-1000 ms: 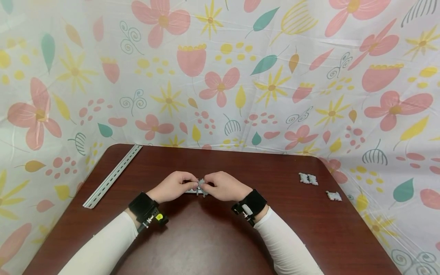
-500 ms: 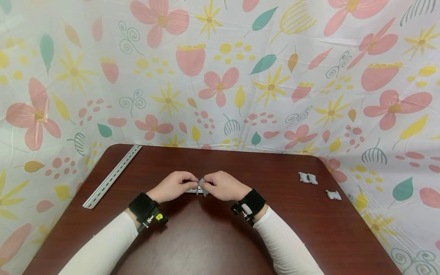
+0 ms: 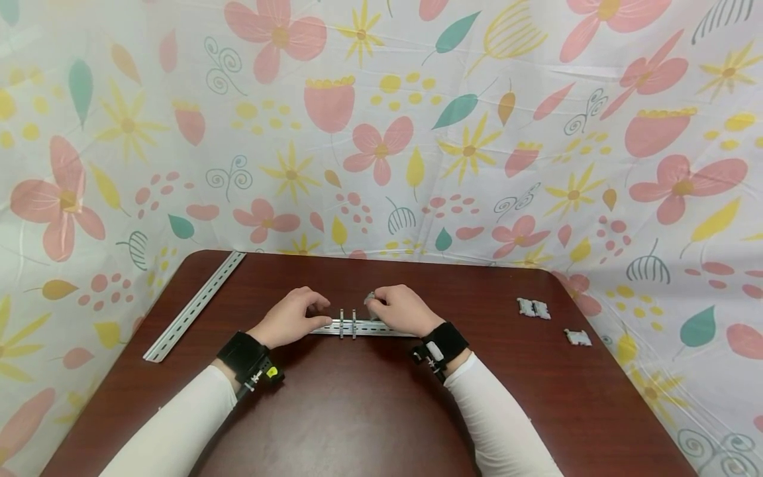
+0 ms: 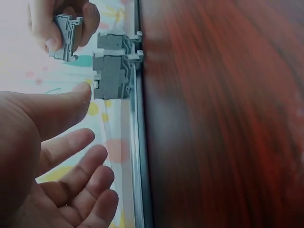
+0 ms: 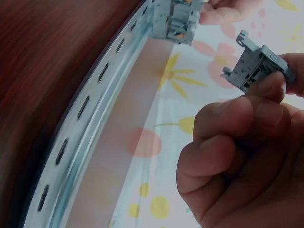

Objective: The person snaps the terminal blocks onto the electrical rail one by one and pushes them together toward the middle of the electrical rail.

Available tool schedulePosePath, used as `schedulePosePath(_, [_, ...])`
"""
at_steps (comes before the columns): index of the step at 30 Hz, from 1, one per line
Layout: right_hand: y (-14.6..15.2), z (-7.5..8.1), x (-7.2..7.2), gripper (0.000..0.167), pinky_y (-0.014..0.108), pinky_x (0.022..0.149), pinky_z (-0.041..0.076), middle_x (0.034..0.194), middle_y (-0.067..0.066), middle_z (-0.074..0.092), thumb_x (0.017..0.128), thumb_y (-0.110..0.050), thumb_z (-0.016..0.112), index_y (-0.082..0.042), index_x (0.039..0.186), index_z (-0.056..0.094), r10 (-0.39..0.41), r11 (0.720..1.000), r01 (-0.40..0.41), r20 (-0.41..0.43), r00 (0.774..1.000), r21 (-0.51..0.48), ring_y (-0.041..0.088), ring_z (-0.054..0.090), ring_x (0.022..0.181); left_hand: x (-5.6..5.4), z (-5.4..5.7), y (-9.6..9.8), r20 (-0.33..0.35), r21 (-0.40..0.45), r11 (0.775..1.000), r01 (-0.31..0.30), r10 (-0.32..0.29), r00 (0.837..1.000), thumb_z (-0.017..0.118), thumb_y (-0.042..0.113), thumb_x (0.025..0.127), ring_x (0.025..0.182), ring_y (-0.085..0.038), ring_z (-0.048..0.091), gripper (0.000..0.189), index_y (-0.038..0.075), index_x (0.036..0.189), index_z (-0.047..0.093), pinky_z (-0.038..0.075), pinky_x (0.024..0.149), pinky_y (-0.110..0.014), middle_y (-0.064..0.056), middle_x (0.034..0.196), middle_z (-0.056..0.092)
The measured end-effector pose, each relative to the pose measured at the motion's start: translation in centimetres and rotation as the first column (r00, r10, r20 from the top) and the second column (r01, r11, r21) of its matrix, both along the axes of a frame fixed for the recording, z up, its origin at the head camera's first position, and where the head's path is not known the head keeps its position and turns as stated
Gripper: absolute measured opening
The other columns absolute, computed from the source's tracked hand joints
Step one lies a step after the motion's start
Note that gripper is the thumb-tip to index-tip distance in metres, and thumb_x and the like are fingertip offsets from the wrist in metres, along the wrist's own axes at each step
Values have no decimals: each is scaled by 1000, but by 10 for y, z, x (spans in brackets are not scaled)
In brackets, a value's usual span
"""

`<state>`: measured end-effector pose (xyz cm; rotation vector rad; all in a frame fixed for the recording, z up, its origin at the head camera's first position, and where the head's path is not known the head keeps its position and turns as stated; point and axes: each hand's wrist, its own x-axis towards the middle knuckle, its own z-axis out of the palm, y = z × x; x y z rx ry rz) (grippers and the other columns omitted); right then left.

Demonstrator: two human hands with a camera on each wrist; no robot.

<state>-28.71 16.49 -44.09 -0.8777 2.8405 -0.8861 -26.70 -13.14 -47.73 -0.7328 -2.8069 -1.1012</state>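
A slotted metal DIN rail [image 3: 381, 327] lies across the middle of the table, and two grey terminal blocks [image 3: 342, 324] stand upright on it, a small gap apart. My left hand [image 3: 292, 318] is beside them at the rail's left part, fingers relaxed and spread, holding nothing. In the left wrist view its thumb is close to the mounted blocks [image 4: 113, 76]. My right hand [image 3: 408, 311] is over the rail's right part and pinches another grey terminal block [image 5: 256, 64] between thumb and fingers. This held block is raised, apart from the rail.
A second slotted DIN rail [image 3: 195, 306] lies slantwise along the table's left side. Towards the right edge lie two terminal blocks side by side [image 3: 534, 309] and a single one [image 3: 578, 338]. A flowered cloth [image 3: 381, 132] hangs behind the table.
My hands, together at the rail's middle before, have moved apart. The right went right and slightly back with a terminal block; the left drew back left, its fingers loosened. Two mounted blocks now show.
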Motion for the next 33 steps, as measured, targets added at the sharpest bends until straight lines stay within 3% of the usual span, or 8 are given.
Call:
schedulePosePath(6, [3, -4, -4, 45, 32, 63, 31, 63, -6, 34, 114, -27, 56, -21, 70, 47, -53, 999, 53, 29, 998, 3, 13, 33, 55, -2, -6, -3, -5, -118, 993, -15, 14, 1000, 87, 32, 99, 118, -27, 61, 40, 9, 131, 80, 56, 99, -47, -2, 117, 69])
schedulePosePath(12, [-2, -11, -5, 47, 33, 63, 29, 62, -6, 31, 113, -24, 55, -21, 67, 41, -65, 997, 64, 28, 998, 32, 13, 29, 54, -2, -6, -4, -11, -169, 986, 6, -8, 1000, 89, 33, 98, 117, -29, 60, 41, 9, 129, 81, 56, 97, -48, -3, 117, 70])
schedulePosePath(19, [-11, -18, -6, 48, 33, 61, 30, 60, -7, 32, 111, -21, 54, -21, 64, 44, -64, 994, 64, -4, 998, 85, 13, 30, 55, 0, -5, -4, 5, -182, 983, 21, -20, 1000, 89, 29, 97, 118, -29, 59, 34, 11, 126, 83, 55, 96, -47, -3, 119, 69])
schedulePosePath(20, [-8, -29, -12, 49, 33, 61, 29, 60, -8, 32, 112, -25, 53, -23, 64, 43, -50, 996, 51, -20, 999, 79, 12, 30, 55, 0, -5, -4, 7, -185, 982, 22, -22, 1000, 89, 29, 97, 117, -29, 58, 33, 12, 126, 84, 55, 96, -47, -2, 118, 69])
schedulePosePath(21, [-9, -30, -13, 49, 33, 61, 29, 60, -8, 32, 111, -26, 53, -23, 63, 43, -50, 995, 52, -16, 999, 82, 13, 30, 55, 0, -4, -4, 9, -188, 982, 25, -23, 1000, 89, 28, 97, 117, -28, 58, 32, 12, 125, 84, 55, 96, -46, -2, 117, 69])
schedulePosePath(33, [-22, -23, -6, 50, 31, 59, 27, 59, -7, 31, 111, -23, 56, -21, 62, 44, -121, 976, 118, 4, 993, 186, 13, 30, 53, 1, -5, -3, 24, -189, 981, 41, -38, 999, 89, 25, 97, 107, -21, 60, 23, 15, 118, 86, 54, 89, -40, 3, 109, 68])
